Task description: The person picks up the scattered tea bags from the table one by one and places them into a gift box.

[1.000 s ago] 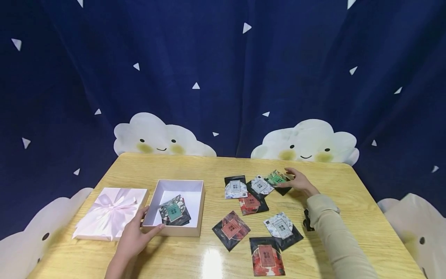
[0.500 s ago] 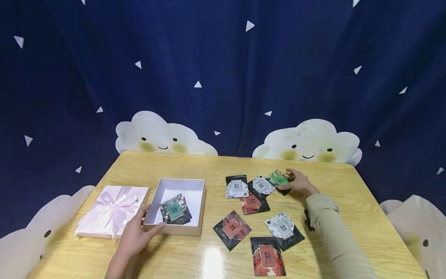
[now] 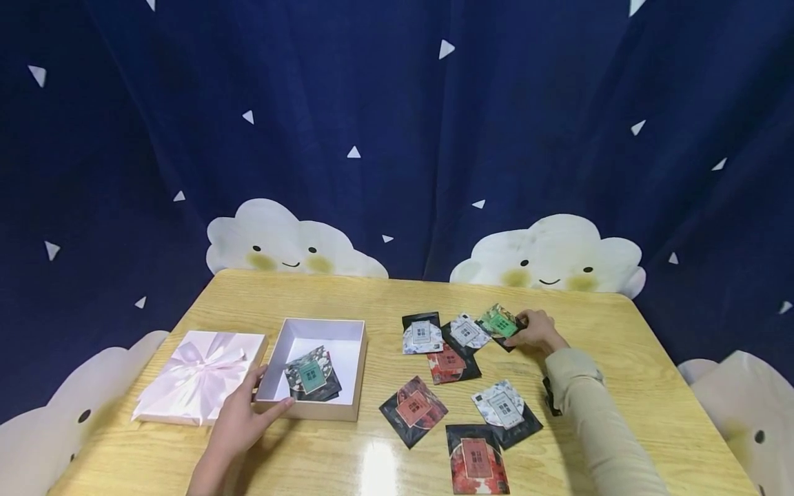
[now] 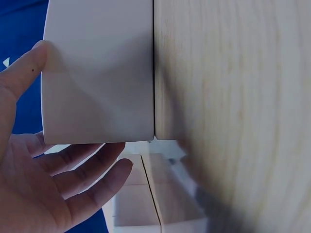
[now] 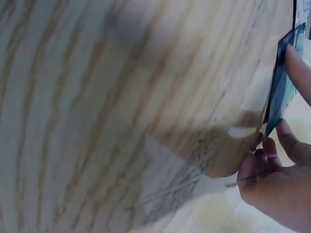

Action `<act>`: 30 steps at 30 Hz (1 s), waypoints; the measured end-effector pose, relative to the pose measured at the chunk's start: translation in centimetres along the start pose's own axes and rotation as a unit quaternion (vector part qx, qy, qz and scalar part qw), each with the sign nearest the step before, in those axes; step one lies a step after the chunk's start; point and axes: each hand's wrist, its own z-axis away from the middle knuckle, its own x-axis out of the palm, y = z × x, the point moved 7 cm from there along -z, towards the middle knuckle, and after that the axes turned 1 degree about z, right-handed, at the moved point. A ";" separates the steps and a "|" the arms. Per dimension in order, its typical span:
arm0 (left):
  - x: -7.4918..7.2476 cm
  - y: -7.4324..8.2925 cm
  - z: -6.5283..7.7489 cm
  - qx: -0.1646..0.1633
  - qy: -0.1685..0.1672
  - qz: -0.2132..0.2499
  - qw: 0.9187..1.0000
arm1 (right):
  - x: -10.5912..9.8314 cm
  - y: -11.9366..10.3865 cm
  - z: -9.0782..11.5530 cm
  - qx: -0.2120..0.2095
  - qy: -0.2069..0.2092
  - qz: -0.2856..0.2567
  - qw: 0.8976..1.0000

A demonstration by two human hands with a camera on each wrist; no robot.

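On the desk (image 3: 620, 351), the open gift box (image 3: 322, 410) sits toward nine o'clock, the left hand (image 3: 238, 421) gripping its near-left corner, presumably to steady it; the ribboned lid (image 3: 201, 375) lies just outside. At two o'clock, the right hand's (image 3: 538, 332) grip pinches the green-labelled sachet (image 3: 500, 321) at its edge, leaving its label uncovered, while a white floral sachet (image 3: 466, 331) crowds its nine o'clock side.

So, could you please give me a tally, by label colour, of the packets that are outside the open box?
White-labelled packets: 3
Red-labelled packets: 3
Green-labelled packet: 1
Total: 7
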 end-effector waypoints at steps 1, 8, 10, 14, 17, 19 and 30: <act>0.0 0.0 0.0 0.001 0.000 0.000 1.000 | 0.0 0.0 0.1 0.000 0.003 0.000 1.000; 0.0 0.1 0.1 0.000 0.000 0.004 1.000 | -0.2 0.5 0.6 0.018 0.009 -0.083 0.996; 0.0 0.1 0.1 0.000 0.002 0.005 1.000 | -0.3 0.6 0.7 0.028 0.018 -0.115 0.993; 0.0 0.0 0.1 -0.001 0.002 0.005 1.000 | -1.1 0.4 1.2 0.025 0.059 -0.141 0.988; 0.0 0.0 0.2 0.000 0.003 0.006 1.000 | -1.7 0.2 1.6 0.010 0.073 -0.138 0.988; -0.1 0.1 0.2 0.002 0.005 0.006 1.000 | -1.9 0.2 1.8 0.004 0.076 -0.131 0.989; -0.1 0.3 0.2 -0.001 -0.002 0.010 1.000 | -3.2 0.4 2.4 0.016 0.064 -0.227 0.972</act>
